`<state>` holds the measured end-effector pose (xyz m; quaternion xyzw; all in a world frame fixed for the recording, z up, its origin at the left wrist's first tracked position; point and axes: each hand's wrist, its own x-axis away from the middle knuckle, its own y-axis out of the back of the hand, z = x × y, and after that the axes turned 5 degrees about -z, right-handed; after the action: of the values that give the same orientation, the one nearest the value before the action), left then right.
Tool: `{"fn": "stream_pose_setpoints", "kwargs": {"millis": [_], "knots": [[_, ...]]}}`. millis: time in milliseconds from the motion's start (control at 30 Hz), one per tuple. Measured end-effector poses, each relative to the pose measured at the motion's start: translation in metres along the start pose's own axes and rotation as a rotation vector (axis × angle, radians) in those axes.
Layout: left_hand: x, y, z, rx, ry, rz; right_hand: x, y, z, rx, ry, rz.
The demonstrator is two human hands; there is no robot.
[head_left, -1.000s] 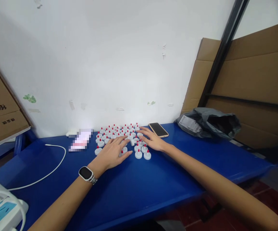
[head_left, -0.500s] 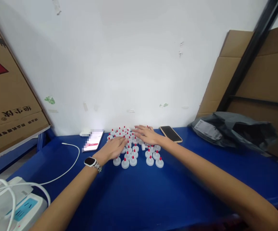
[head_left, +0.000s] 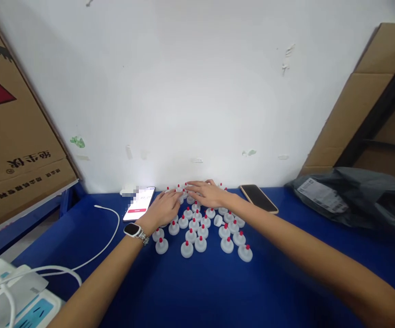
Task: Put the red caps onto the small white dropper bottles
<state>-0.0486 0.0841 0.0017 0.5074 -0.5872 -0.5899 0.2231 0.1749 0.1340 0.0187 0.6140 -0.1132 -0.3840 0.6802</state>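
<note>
Several translucent white caps with red tips [head_left: 187, 249] stand in a loose cluster on the blue table [head_left: 170, 291]. One white cap [head_left: 218, 221] lies tipped on its side among them. My left hand [head_left: 165, 207], with a watch [head_left: 132, 229] at its wrist, lies palm down over the cluster's left part, fingers stretched out. Over the back of the cluster rests my right hand [head_left: 206, 193], flat with its fingers extended towards the left fingertips. Both hands cover some caps, and nothing is gripped in either one.
A lit phone [head_left: 139, 205] lies left of the caps, and a dark-screened phone [head_left: 259, 198] lies to the right. A white cable [head_left: 110, 241] runs to a power strip [head_left: 37, 305] at front left. A grey plastic bag [head_left: 347, 191] and cardboard [head_left: 357, 100] are at right.
The caps sit spread wider and nearer to me, with larger gaps in the front rows. My hands stay over the back caps, fingertips closer together. The view has shifted slightly left.
</note>
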Motion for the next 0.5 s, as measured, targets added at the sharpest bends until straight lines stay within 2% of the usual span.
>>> {"fn": "stream_pose_setpoints", "kwargs": {"millis": [67, 200, 267, 367, 433, 500], "knots": [[0.006, -0.002, -0.003, -0.006, -0.013, 0.028, -0.003, -0.005, 0.003, -0.028, 0.026, 0.062], [0.029, 0.011, -0.011, 0.102, -0.071, 0.034, 0.022, 0.005, 0.001, -0.166, 0.043, 0.075], [0.032, 0.020, -0.010, 0.155, -0.049, -0.054, 0.032, 0.014, -0.005, -0.187, 0.023, 0.006], [0.020, 0.023, -0.001, 0.157, 0.079, -0.199, 0.026, 0.016, -0.016, -0.130, -0.069, -0.103], [0.004, 0.017, 0.006, 0.141, 0.171, -0.153, 0.012, 0.010, -0.021, -0.080, -0.132, -0.097], [-0.014, 0.007, 0.010, 0.126, 0.199, -0.066, -0.004, 0.000, -0.022, -0.053, -0.148, -0.028]]}}
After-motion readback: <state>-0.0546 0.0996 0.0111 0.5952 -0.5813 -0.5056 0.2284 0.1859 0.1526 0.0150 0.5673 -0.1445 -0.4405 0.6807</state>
